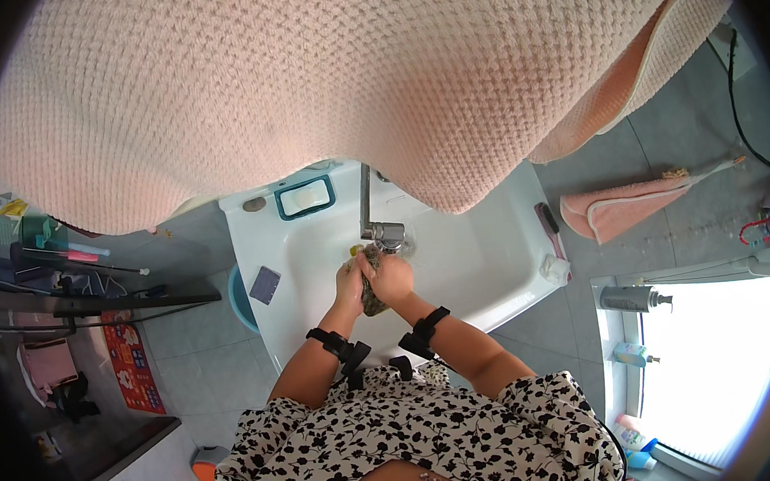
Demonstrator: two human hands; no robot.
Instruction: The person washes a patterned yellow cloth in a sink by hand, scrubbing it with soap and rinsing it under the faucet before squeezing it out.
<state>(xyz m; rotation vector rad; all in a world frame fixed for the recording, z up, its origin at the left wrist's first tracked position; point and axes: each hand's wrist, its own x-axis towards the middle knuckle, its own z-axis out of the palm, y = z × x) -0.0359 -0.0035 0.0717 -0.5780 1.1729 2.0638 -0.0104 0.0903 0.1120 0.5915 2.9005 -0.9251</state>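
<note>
Over the white sink basin (473, 268), below the metal faucet (388, 235), my two hands are close together. My left hand (348, 289) and my right hand (391, 280) both grip a wet, greyish-brown cloth or similar soft item (372, 301); its exact kind is unclear. A small yellow-green bit shows at its upper end. Part of the item is hidden by my fingers. A blue soap dish (280, 204) with a pale bar of soap (308, 197) sits on the back rim, left of the faucet.
A large pink towel (348, 77) hangs across the top of the view, covering part of the sink's back. On the left rim lies a dark purple rectangular item (265, 285). A brush (547, 224) and crumpled white tissue (555, 270) rest on the right rim. A blue basin (240, 302) stands left.
</note>
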